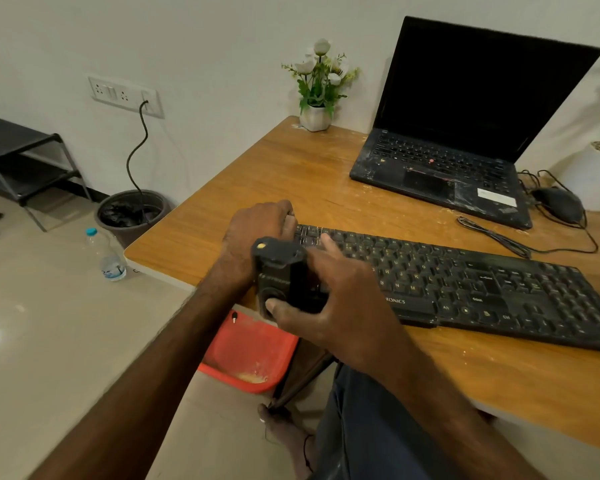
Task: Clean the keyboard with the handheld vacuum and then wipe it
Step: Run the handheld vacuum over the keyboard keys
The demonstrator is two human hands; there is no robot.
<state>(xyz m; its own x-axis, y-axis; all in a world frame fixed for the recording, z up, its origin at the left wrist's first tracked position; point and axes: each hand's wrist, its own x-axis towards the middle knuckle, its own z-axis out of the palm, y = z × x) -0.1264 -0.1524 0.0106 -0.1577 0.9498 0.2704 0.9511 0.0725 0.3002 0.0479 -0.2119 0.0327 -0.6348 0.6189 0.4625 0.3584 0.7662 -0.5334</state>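
Observation:
A black keyboard (pixel 482 285) lies across the wooden desk (pixel 291 174), its keys dusty. A small black handheld vacuum (pixel 279 271) stands upright over the keyboard's left end. My right hand (pixel 336 299) is wrapped around the vacuum's body, thumb on its lower front. My left hand (pixel 257 230) rests on the keyboard's far left corner, fingers curled over its edge. The vacuum's nozzle and the left keys are hidden behind it and my hands.
An open black laptop (pixel 465 133) stands at the back right, with a mouse (pixel 558 204) and cables beside it. A small flower pot (pixel 317 116) sits at the desk's back edge. Below the desk are a red dustpan (pixel 250 355), a water bottle (pixel 106 254) and a dark bin (pixel 132 213).

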